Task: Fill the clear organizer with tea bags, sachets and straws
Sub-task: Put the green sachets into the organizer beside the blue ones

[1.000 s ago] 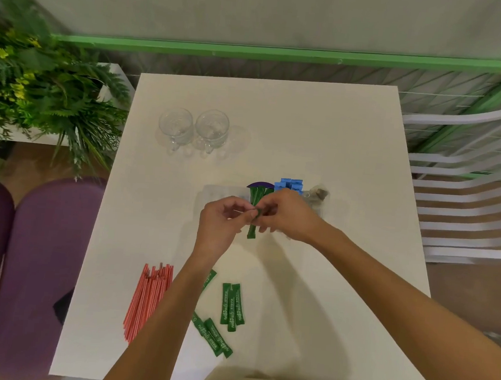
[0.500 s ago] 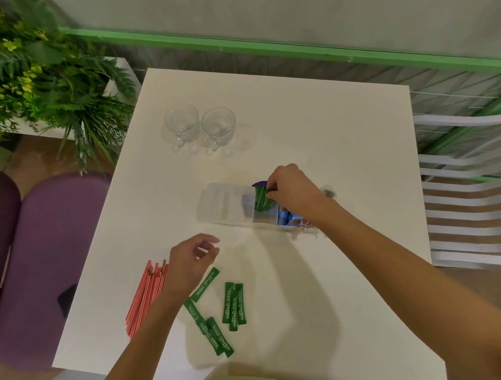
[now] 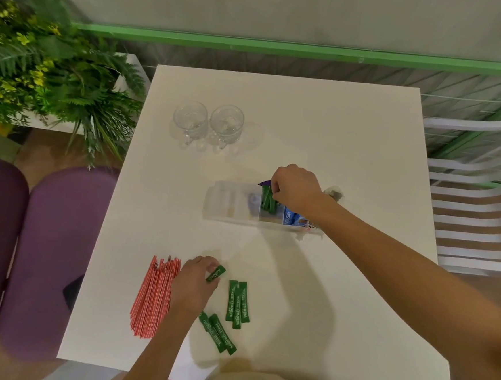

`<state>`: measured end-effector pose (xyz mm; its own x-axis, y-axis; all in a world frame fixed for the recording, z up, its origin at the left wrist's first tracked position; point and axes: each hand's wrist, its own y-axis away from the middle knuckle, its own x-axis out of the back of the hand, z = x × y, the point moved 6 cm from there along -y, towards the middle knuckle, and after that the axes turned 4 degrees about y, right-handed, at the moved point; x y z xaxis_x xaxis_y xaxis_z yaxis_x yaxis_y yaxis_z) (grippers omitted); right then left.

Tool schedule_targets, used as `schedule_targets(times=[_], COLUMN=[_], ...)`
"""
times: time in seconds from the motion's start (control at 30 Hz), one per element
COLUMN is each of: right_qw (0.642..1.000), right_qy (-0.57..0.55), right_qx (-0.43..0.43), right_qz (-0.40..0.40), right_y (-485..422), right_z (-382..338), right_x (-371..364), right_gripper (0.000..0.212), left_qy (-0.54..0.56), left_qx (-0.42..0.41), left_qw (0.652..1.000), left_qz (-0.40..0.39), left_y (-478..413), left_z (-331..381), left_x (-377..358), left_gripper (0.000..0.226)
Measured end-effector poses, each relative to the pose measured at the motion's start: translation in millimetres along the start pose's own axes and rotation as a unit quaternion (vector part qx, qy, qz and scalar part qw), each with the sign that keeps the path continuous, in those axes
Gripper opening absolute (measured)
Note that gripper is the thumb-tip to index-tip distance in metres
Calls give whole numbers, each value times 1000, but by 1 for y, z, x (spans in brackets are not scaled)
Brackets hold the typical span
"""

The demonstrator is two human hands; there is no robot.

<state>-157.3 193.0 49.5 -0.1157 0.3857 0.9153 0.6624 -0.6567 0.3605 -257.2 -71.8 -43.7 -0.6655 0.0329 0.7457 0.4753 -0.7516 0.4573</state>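
Note:
The clear organizer [image 3: 230, 201] stands mid-table. My right hand [image 3: 295, 189] is over its middle compartment, fingers pinched on the tops of green sachets [image 3: 268, 200] standing inside. Blue sachets [image 3: 290, 215] and tea bags [image 3: 334, 195] fill the compartments to the right; the left compartment looks bare. My left hand [image 3: 192, 284] rests near the front of the table, fingers closing on one green sachet [image 3: 216, 273]. More loose green sachets [image 3: 237, 304] lie to its right and below it [image 3: 220, 333]. A bundle of red straws [image 3: 154, 297] lies left of that hand.
Two glass cups [image 3: 208, 123] stand at the back left of the white table [image 3: 352, 138]. A leafy plant [image 3: 43, 68] and purple seats [image 3: 54, 234] lie off the left edge. White chair slats [image 3: 478, 207] sit to the right.
My hands separated: the right carried green sachets into the organizer's middle compartment, and the left dropped to the loose sachets at the front and closed on one.

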Motion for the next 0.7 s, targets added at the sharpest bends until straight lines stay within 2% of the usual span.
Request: schedule_targets(times=[0.17,0.3,0.47,0.57,0.7], right_qw=[998,987,963,943,915], right_qy=[-40,-151,-258,-316,-387], right_qx=[-7,-12,66,65,46], right_qz=[41,46,-34,-78,-108], right_y=[8,32,70,82,91], right_z=[1,-5,-32,-40,-42], right_x=[9,10,-19,-46,-63], right_gripper=[13,14,9,12,15], left_qy=[31,158,286,375,439], left_qx=[29,26,10,6,6], left_qw=[999,987,958,926,895], left_qz=[1,18,5,-42,-74], left_y=[-3,-2,1,4,8], left_z=[1,10,34,50,65], left_x=[5,11,18,17,13], left_gripper=[17,18,19,23,26])
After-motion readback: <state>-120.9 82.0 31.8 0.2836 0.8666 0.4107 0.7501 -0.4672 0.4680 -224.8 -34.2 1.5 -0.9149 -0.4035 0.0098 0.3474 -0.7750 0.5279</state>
